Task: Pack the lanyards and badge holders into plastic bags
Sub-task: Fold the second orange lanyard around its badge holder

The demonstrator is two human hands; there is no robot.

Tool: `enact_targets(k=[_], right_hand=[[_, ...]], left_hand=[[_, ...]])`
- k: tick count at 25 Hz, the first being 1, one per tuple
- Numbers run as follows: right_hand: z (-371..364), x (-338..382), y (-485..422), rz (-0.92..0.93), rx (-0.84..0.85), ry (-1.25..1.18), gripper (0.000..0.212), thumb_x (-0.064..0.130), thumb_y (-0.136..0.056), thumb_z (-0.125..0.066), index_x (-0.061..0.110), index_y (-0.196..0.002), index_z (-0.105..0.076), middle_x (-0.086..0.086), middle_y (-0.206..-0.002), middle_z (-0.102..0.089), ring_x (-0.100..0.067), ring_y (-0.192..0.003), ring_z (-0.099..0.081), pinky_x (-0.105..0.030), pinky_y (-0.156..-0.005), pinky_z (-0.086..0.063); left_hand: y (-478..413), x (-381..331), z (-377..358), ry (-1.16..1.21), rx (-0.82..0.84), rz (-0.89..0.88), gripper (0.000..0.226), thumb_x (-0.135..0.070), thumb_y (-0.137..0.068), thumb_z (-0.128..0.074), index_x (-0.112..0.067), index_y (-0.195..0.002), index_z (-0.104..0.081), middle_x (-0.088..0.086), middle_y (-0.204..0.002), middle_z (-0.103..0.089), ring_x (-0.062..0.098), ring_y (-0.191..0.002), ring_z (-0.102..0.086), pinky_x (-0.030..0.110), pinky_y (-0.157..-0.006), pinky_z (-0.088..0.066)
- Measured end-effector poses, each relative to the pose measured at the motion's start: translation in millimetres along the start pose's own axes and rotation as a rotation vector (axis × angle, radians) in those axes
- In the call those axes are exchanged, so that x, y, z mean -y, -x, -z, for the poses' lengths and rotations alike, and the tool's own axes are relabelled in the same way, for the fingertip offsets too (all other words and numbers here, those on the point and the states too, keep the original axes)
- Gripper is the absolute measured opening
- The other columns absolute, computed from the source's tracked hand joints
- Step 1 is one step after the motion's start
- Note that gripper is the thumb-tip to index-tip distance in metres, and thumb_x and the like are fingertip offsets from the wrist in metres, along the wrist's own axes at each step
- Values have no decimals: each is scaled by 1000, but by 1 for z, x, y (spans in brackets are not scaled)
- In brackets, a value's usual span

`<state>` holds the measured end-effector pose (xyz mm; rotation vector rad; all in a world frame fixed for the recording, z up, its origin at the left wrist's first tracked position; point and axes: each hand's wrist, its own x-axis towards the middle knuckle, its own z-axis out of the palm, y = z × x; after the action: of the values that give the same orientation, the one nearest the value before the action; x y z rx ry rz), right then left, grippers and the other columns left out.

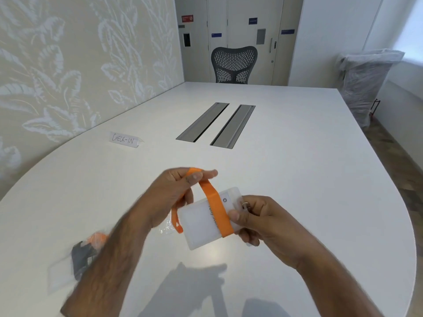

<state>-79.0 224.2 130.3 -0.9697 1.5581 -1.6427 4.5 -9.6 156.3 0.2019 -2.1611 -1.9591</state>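
I hold a clear badge holder (199, 225) above the white table (297, 179), with an orange lanyard (217, 211) wrapped across it. My right hand (256, 219) grips the holder's right end, near the metal ring. My left hand (174, 193) pinches a loop of the lanyard above and left of the holder. A crumpled clear plastic bag (167, 227) shows under my left hand. At the lower left lies a blurred packed bag (68, 268) with a dark lanyard and something orange inside, partly hidden by my left forearm.
A folded "CHECK-IN" paper sign (124, 140) stands at the table's left. Two grey cable slots (216, 124) run down the table's middle. A mesh office chair (233, 65) sits at the far end. A plastic-wrapped object (364, 83) stands by the right wall.
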Motion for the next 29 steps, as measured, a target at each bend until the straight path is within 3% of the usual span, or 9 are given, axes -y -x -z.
enact_targets(k=[3, 5, 9, 13, 19, 23, 25, 27, 29], right_hand=[[0, 0, -3, 0, -97, -118, 30, 34, -93, -69, 5, -87, -66, -5, -68, -58, -24, -61, -46, -31, -54, -31], [2, -2, -8, -17, -204, -234, 21, 36, -91, -71, 15, -89, -72, -5, -72, -64, -19, -59, -52, -26, -54, -41], [10, -15, -20, -80, -500, -159, 22, 36, -96, -67, 19, -108, -77, 1, -93, -78, -17, -76, -63, -33, -72, -53], [7, -27, -28, -58, -634, -227, 19, 25, -101, -62, 13, -112, -73, -3, -103, -80, -21, -90, -76, -33, -77, -60], [11, -24, -29, 25, -761, -244, 10, 19, -99, -66, 17, -107, -72, -4, -96, -80, -17, -79, -76, -27, -68, -61], [13, -28, -30, 12, -820, 2, 10, 15, -97, -68, 24, -100, -71, 3, -91, -78, -16, -75, -73, -33, -71, -63], [11, -33, -29, -37, -809, 57, 9, 13, -95, -68, 22, -95, -71, 1, -85, -76, -18, -71, -70, -37, -68, -61], [6, -37, -26, -97, -752, 100, 8, 9, -93, -68, 16, -90, -71, -10, -83, -75, -17, -66, -65, -41, -62, -55], [0, -40, -22, -141, -664, 100, 9, 6, -91, -68, 14, -89, -71, -15, -87, -74, -13, -60, -67, -35, -56, -54]], left_hand=[[11, 32, -27, 117, 33, 60, 20, -29, -86, -70, -19, -97, -83, 10, -90, -79, 20, -73, -71, 28, -65, -58], [20, 53, -47, 154, 6, 83, 21, -34, -89, -75, -15, -97, -81, 21, -95, -77, 26, -78, -71, 31, -69, -59], [40, 77, -71, 218, -66, 129, 22, -31, -91, -76, -10, -96, -74, 17, -86, -75, 25, -74, -69, 28, -68, -57], [52, 80, -76, 232, -26, 194, 34, -32, -87, -78, -15, -114, -67, 21, -93, -77, 29, -75, -72, 36, -71, -62], [69, 83, -71, 88, -48, 448, 25, -23, -95, -73, -13, -116, -63, 15, -90, -80, 21, -56, -64, 29, -53, -50], [81, 64, -67, -32, 118, 296, 16, -34, -87, -77, -21, -95, -82, 4, -85, -80, 10, -48, -56, 20, -47, -39], [81, 44, -66, -42, 140, 129, 25, -45, -79, -80, -25, -92, -84, -7, -87, -78, 5, -65, -62, 18, -61, -45], [72, 32, -63, -139, 10, -78, 24, -51, -79, -78, -32, -93, -84, -15, -108, -74, 5, -105, -66, 30, -91, -47], [57, 22, -54, -163, -120, -206, 22, -49, -83, -76, -33, -96, -84, -16, -132, -67, 10, -130, -58, 33, -102, -46]])
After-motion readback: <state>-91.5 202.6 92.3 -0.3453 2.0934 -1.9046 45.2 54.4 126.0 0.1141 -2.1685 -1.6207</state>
